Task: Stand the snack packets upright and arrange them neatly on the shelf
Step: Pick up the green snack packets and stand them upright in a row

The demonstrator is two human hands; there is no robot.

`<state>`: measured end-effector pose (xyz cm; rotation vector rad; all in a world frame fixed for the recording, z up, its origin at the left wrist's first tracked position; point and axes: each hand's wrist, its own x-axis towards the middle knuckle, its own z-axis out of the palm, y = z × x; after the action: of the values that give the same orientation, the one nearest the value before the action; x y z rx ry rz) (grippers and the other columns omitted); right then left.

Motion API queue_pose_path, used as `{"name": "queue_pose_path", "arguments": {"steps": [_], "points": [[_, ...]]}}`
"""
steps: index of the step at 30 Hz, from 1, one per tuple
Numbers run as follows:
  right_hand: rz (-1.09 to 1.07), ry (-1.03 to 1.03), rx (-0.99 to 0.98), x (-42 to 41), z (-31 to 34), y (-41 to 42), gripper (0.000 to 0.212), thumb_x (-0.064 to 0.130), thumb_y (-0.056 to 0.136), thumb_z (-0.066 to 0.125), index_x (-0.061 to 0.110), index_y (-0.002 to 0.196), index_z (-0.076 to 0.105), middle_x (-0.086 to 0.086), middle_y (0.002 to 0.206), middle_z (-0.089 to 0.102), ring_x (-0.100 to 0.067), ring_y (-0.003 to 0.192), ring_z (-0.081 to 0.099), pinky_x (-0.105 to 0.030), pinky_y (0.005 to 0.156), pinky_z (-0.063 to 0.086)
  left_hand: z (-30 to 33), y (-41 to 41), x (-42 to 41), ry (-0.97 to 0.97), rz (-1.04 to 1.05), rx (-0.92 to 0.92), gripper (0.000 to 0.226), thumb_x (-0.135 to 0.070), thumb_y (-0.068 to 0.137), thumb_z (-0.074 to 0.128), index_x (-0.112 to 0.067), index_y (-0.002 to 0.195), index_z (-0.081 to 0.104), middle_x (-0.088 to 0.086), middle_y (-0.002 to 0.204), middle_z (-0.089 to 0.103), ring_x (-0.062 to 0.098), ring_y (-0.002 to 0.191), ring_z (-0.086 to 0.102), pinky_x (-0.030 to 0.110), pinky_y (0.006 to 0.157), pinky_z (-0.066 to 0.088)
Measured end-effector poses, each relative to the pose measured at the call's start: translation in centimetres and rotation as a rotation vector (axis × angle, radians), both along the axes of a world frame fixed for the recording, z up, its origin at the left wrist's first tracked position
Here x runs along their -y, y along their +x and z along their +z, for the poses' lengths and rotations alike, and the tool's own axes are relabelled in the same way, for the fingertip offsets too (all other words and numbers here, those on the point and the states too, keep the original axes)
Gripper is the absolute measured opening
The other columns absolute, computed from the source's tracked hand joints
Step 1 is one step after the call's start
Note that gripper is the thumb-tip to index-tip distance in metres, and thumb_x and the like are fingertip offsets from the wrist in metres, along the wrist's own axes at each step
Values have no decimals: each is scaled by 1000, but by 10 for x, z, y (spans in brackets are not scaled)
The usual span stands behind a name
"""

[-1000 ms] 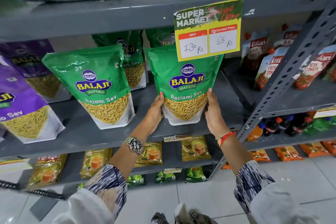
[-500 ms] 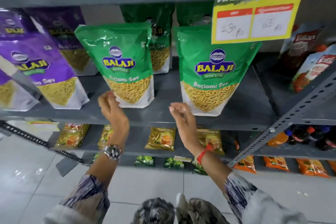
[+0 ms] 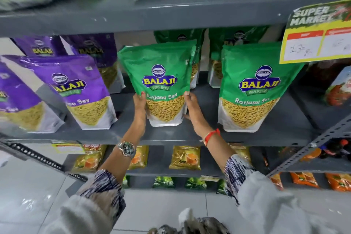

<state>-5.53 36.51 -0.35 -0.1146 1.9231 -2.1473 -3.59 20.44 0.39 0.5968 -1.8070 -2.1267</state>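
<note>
Now, from the left: purple packets (image 3: 81,89) lean on the grey shelf (image 3: 171,135). Your left hand (image 3: 140,103) and right hand (image 3: 191,109) press flat against the low sides of the middle green packet (image 3: 163,83). It looks light, crinkly and slippery, so grip low, beside its base. Right, another green packet (image 3: 252,89) stands upright.
</note>
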Motion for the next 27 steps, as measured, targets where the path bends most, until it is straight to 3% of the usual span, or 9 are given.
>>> {"name": "queue_pose_path", "arguments": {"steps": [2,4,7,10,13,16,21,25,27], "points": [[-57,-38,-23,5,-2,7,16,38,95,40,28,106,46,11,108,56,4,94,52,-20,80,42,5,7,-4,-17,-38,-26,59,-44,78,53,-9,124,39,5,114,59,9,96,61,37,90,47],[-121,-53,-23,3,-8,14,21,45,89,45,29,101,47,12,102,59,0,95,56,-24,83,44,2,10,-8,-20,-75,-66,49,-41,76,55,-15,115,43,-5,105,65,3,92,61,36,89,48],[-193,-62,-29,-4,-14,25,61,60,75,49,21,121,43,-1,122,59,-17,117,56,-40,101,43,-2,17,-19,35,-137,-48,36,-21,94,40,-12,128,32,6,125,50,18,109,52,41,100,43],[-259,-51,-40,-13,-14,31,77,65,72,47,18,132,38,-9,139,51,-24,130,48,-49,111,35,-5,19,-29,13,-219,-69,28,-20,95,38,-19,121,31,-1,120,50,9,98,56,35,94,47],[-278,-23,-30,-20,-11,31,87,72,68,43,23,139,32,-4,148,42,-21,136,39,-50,115,28,-1,17,-36,7,-275,-60,31,-21,95,38,-18,125,31,-8,114,52,3,94,56,34,91,47],[-301,-27,-28,-24,-12,28,88,72,70,45,24,141,29,-4,150,40,-22,138,37,-54,116,27,0,17,-41,-28,-313,-61,25,-22,95,37,-21,120,31,-14,105,53,-4,88,54,33,87,47],[-334,-12,-6,-27,-5,24,76,61,79,41,23,142,29,-5,149,41,-23,138,37,-55,115,27,4,11,-44,-69,-306,-50,42,-24,95,37,-9,133,27,1,119,48,10,95,55,35,89,46],[-323,-3,-4,-27,-8,21,87,71,70,43,24,142,29,-5,150,40,-24,139,37,-55,115,28,-1,10,-44,-61,-314,-72,43,-23,95,38,-9,134,27,-2,115,49,-3,87,54,17,71,54],[-327,4,-5,-28,-10,19,85,69,73,43,23,143,28,-5,151,39,-24,139,36,-55,115,28,-3,10,-43,-57,-308,-70,40,-23,95,37,-11,131,29,-5,112,51,-5,87,54,16,71,54]]}}
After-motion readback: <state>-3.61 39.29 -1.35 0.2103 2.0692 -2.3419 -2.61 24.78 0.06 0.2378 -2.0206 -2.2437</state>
